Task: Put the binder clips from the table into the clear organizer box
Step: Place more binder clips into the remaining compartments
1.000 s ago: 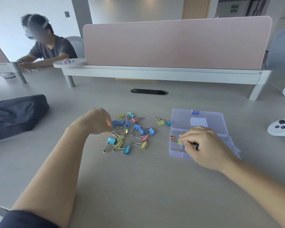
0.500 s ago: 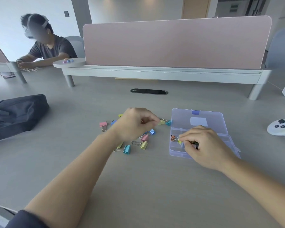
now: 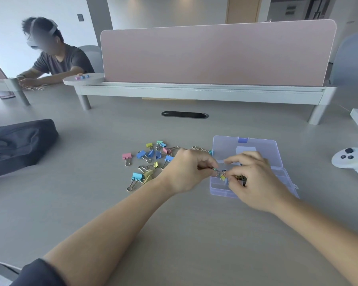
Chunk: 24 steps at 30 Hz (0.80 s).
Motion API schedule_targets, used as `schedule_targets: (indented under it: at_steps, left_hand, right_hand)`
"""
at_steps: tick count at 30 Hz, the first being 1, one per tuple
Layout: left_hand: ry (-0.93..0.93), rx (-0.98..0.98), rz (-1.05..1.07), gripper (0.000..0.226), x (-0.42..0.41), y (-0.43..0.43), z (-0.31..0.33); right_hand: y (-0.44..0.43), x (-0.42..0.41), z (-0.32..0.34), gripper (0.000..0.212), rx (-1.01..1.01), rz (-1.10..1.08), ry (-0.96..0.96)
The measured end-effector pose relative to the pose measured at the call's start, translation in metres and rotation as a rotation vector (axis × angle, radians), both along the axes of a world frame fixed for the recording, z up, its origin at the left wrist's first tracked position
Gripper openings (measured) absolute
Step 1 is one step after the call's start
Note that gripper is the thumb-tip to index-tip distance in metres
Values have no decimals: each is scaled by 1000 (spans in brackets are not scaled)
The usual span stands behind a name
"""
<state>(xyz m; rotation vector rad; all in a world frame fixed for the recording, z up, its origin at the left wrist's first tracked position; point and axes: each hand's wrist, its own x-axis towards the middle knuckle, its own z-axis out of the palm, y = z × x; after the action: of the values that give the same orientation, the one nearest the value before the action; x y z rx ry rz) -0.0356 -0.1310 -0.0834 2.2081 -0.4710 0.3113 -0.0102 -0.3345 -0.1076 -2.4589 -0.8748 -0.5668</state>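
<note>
Having crossed from the binder clips (image 3: pixel 147 159) lying mid-frame, the left hand (image 3: pixel 186 172) is pinching a small clip (image 3: pixel 215 169) over the clear organizer box (image 3: pixel 256 144), beside the right hand (image 3: pixel 254 180), which is pinching a yellow clip (image 3: pixel 222 178).

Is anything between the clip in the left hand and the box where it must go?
Only the right hand, which lies over the near compartments of the organizer box, gripping clips there. The left hand pinches its binder clip at the box's left wall.
</note>
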Motion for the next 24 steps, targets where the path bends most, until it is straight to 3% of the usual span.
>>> schedule_targets:
  at_steps: [9, 17, 24]
  left_hand:
    - [-182, 112, 14, 5, -1, -1, 0]
    - [-332, 303, -17, 16, 6, 0, -5]
    - [-330, 271, 17, 16, 7, -6, -7]
  right_hand:
    - [0, 0, -1, 40, -9, -26, -4]
    - [1, -2, 1, 28, -18, -52, 4]
    - [1, -1, 1, 28, -39, -68, 5]
